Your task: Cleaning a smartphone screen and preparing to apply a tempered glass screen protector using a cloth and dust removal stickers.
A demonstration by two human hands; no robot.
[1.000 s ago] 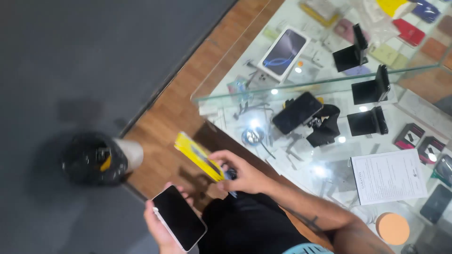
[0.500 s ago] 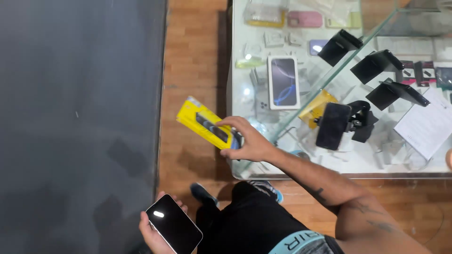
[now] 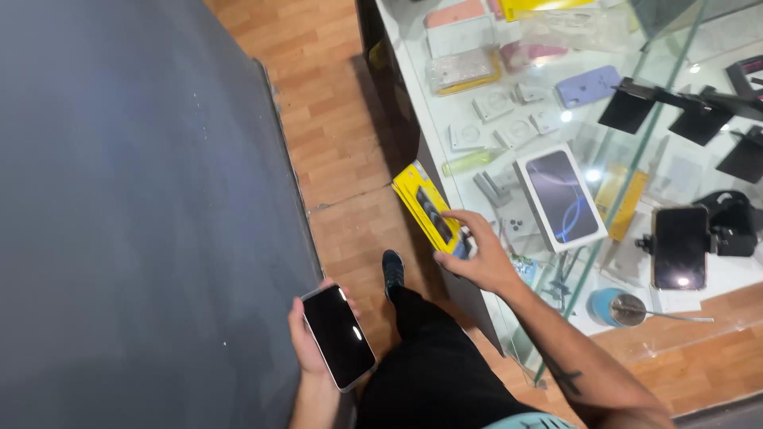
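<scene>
A glass display counter, a wooden floor and a grey mat are seen from above.

At frame centre, a yellow packet (image 3: 427, 208) is pinched in the closed fingers of the right hand (image 3: 474, 256) at the glass counter's (image 3: 413, 95) near edge. At lower centre, a dark-screened phone (image 3: 338, 335) is gripped by the left hand (image 3: 306, 343), fingers wrapped round it. Wooden flooring (image 3: 334, 151) runs between counter and the grey mat (image 3: 135, 206) on the left; a boxed phone (image 3: 561, 195) lies under the glass.
</scene>
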